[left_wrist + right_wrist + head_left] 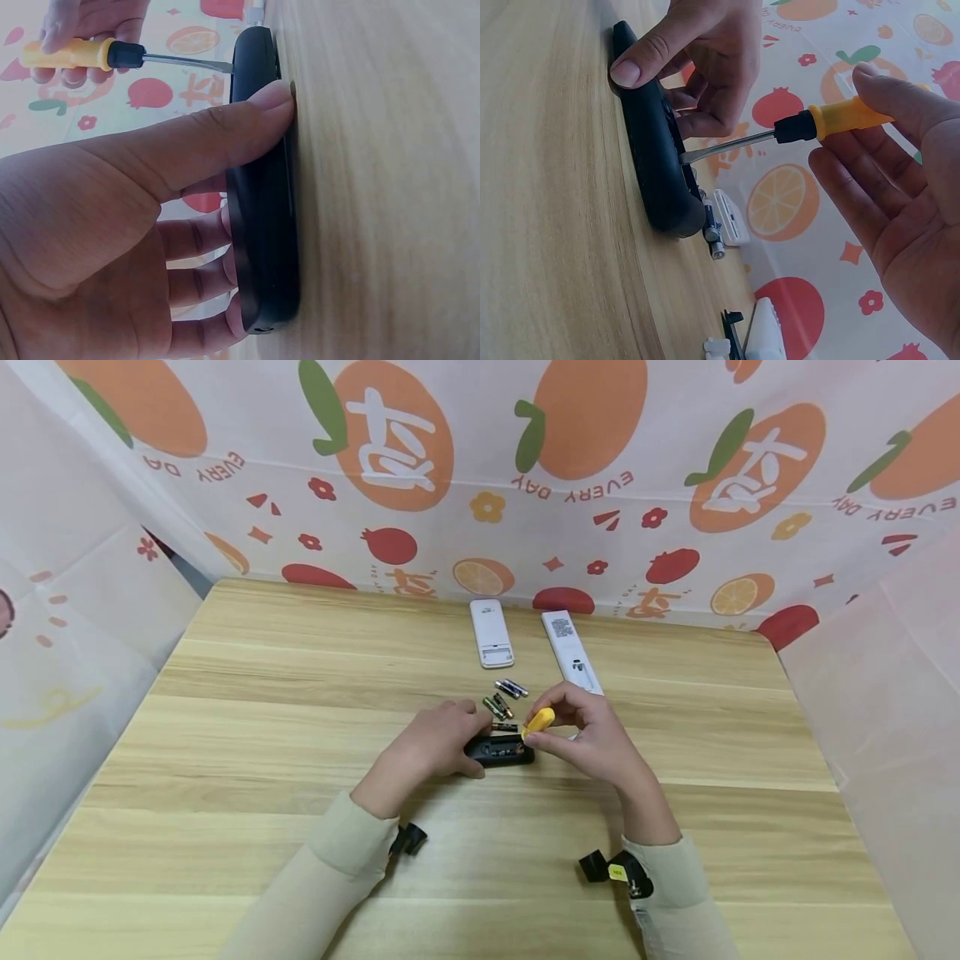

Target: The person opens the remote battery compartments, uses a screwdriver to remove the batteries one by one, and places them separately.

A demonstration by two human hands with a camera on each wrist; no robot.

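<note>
A black remote control [480, 752] lies on the wooden table, its battery compartment facing up with a battery [502, 752] visible inside. My left hand [438, 739] grips the remote's left end, thumb [274, 97] on the near side and fingers along the far side. Pinched in my right hand [596, 739] is a flat-blade screwdriver [851, 118] with a yellow handle and black collar. In the right wrist view, its metal shaft slants down to the remote, and the tip meets the compartment area. Whether the tip touches the battery is hidden.
Just beyond the remote lie several loose batteries [512, 688]. Farther back are a white remote [490, 627] and a longer white remote [570, 647], partly behind my right hand. Small white and black pieces [718, 346] appear low in the right wrist view. A fruit-print curtain [487, 527] borders the table.
</note>
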